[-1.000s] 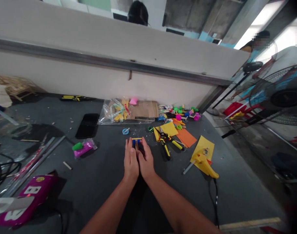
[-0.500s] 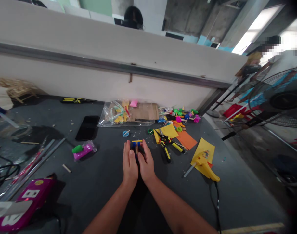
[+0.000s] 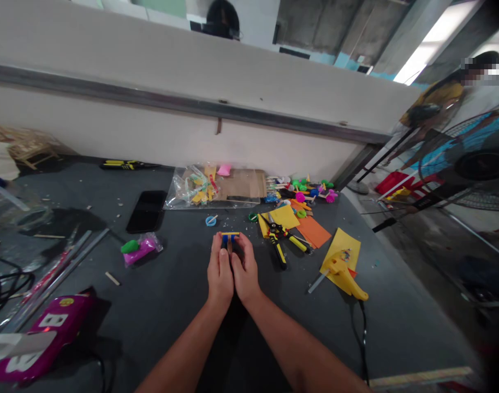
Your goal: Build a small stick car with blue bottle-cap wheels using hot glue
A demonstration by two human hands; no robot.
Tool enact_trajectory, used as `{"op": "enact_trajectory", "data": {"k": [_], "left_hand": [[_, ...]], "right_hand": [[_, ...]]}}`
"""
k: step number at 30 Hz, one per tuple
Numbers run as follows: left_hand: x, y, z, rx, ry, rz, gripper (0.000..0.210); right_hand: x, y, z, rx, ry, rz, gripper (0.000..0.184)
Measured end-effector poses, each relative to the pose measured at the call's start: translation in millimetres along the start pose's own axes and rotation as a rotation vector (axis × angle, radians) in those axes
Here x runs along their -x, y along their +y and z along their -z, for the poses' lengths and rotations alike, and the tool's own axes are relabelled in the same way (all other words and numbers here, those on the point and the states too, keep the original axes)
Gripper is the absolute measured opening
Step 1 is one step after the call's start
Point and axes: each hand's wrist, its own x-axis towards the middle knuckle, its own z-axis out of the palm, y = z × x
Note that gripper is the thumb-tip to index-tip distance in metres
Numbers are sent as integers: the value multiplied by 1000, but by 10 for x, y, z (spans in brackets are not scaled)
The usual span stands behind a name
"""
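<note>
Between my two hands, at the middle of the dark table, stands a small craft piece [image 3: 230, 238] with a yellow strip along its top, blue parts below and a brown stick-like part in the centre. My left hand [image 3: 220, 275] is curved round its left side, fingertips at the end of the yellow strip. On the other side my right hand [image 3: 245, 270] curls in the same way. Both thumbs lie close together in front and hide the lower part. Just beyond the hands lie a blue ring [image 3: 211, 221] with a short stick and a green ring [image 3: 253, 217].
To the right are yellow-handled pliers [image 3: 279, 245], orange paper [image 3: 315, 232] and a yellow glue gun [image 3: 345, 275] with a cord. A phone [image 3: 146, 212], a purple bag of clay [image 3: 141, 251] and a magenta power strip [image 3: 48, 333] lie left. Behind is a plastic bag [image 3: 241, 188].
My fingers have curled inward at the tips round the craft piece, where they were straighter before. The view has shifted slightly. A person at the far right has moved.
</note>
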Motion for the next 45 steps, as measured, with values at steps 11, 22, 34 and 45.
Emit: {"op": "enact_trajectory", "data": {"k": [11, 22, 34, 45], "left_hand": [[-41, -97, 10, -81, -33, -43, 39], [-36, -106, 5, -73, -49, -40, 38], [-36, -71, -1, -78, -47, -36, 39], [-37, -62, 3, -103, -55, -35, 40]], "right_hand": [[0, 17, 7, -13, 1, 2, 44], [11, 117, 22, 11, -14, 28, 46], [6, 99, 25, 13, -9, 31, 45], [-4, 95, 23, 29, -10, 37, 44]]}}
